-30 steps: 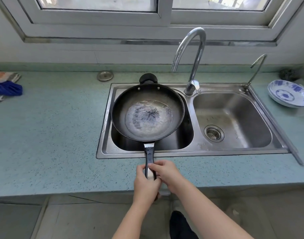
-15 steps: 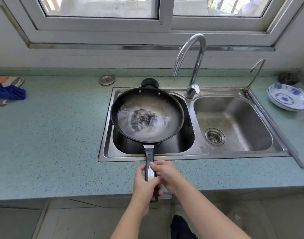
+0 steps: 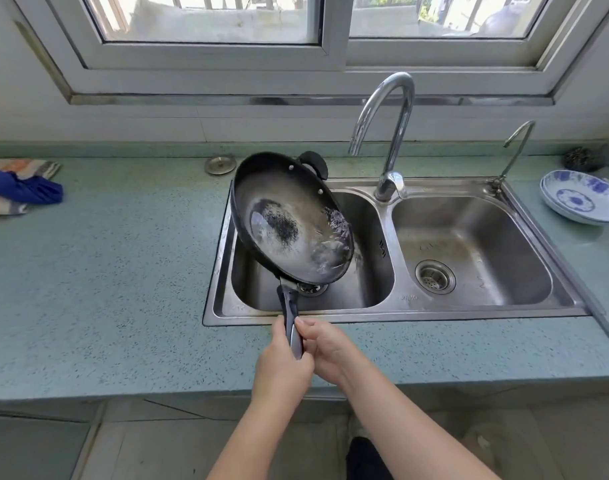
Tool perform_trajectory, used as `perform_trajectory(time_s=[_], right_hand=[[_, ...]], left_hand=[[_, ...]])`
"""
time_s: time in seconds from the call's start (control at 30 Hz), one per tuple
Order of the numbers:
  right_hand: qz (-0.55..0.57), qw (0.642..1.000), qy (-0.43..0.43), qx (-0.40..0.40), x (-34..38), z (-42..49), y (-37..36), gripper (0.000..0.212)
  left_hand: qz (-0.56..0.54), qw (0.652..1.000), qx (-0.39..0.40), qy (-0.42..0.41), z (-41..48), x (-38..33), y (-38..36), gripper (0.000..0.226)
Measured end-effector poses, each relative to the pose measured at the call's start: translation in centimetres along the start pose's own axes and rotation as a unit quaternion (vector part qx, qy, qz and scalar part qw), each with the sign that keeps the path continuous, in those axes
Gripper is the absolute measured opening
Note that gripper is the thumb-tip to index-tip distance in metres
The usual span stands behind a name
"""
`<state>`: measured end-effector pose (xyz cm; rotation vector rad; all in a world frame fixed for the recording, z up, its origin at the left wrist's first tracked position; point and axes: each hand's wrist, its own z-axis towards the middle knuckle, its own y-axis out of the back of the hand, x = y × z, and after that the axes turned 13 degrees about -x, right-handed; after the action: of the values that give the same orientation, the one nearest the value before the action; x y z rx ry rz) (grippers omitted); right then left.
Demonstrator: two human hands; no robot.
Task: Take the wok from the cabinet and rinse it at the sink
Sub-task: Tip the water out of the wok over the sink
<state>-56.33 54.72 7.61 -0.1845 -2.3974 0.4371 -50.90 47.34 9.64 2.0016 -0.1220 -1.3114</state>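
Observation:
The black wok (image 3: 289, 220) hangs tilted over the left basin of the steel double sink (image 3: 393, 315), its right rim lowest. Water pools at that low edge and spills toward the basin. A long dark handle runs from the wok toward me. My left hand (image 3: 284, 365) grips the handle from the left. From the right, my right hand (image 3: 325, 344) holds the same handle. The curved chrome faucet (image 3: 388, 133) stands behind the sink divider; no water runs from it.
A small second tap (image 3: 514, 147) stands at the sink's back right. Blue-and-white plates (image 3: 580, 199) sit on the counter at right, with a dark scrubber (image 3: 581, 159) behind them. A blue cloth (image 3: 22, 188) lies at far left. A round metal sink plug (image 3: 220, 164) rests behind the wok.
The wok was level over the left basin with water in it; both hands have rolled it to the right, so the water runs to the low rim and pours out.

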Motion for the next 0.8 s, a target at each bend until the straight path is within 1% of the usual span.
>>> perform_trajectory(time_s=[0.13,0.17,0.2,0.27,0.33,0.37,0.47,0.63,0.8], right_hand=[[0.078,0.996,-0.016,0.028,0.2,0.2,-0.6,0.057],[0.098,0.994,-0.019,0.033,0.4,0.2,-0.7,0.057],[0.114,0.993,-0.023,0.036,0.6,0.2,-0.9,0.052],[0.135,0.990,-0.033,0.036,0.7,0.3,-1.3,0.034],[0.151,0.987,-0.040,0.035,0.6,0.5,-1.6,0.025],[0.163,0.985,-0.042,0.038,0.5,0.6,-1.7,0.026],[0.201,0.977,-0.050,0.060,0.5,0.9,-2.3,0.040],[0.225,0.968,-0.071,0.083,1.3,0.2,-3.2,0.028],[0.253,0.959,-0.074,0.102,1.9,0.1,-4.2,0.030]], left_hand=[[0.107,0.992,-0.043,-0.053,0.2,-0.8,0.8,0.065],[0.132,0.988,-0.051,-0.062,0.2,-1.1,1.1,0.066],[0.155,0.984,-0.057,-0.071,0.3,-1.5,1.3,0.067],[0.195,0.975,-0.065,-0.089,0.3,-2.0,1.7,0.067],[0.230,0.966,-0.071,-0.097,0.4,-2.4,2.1,0.069],[0.246,0.962,-0.074,-0.098,0.4,-2.6,2.2,0.069],[0.284,0.949,-0.085,-0.108,0.5,-3.1,2.6,0.069],[0.315,0.934,-0.108,-0.128,0.8,-4.3,3.3,0.065],[0.344,0.921,-0.125,-0.135,1.1,-5.4,4.1,0.064]])
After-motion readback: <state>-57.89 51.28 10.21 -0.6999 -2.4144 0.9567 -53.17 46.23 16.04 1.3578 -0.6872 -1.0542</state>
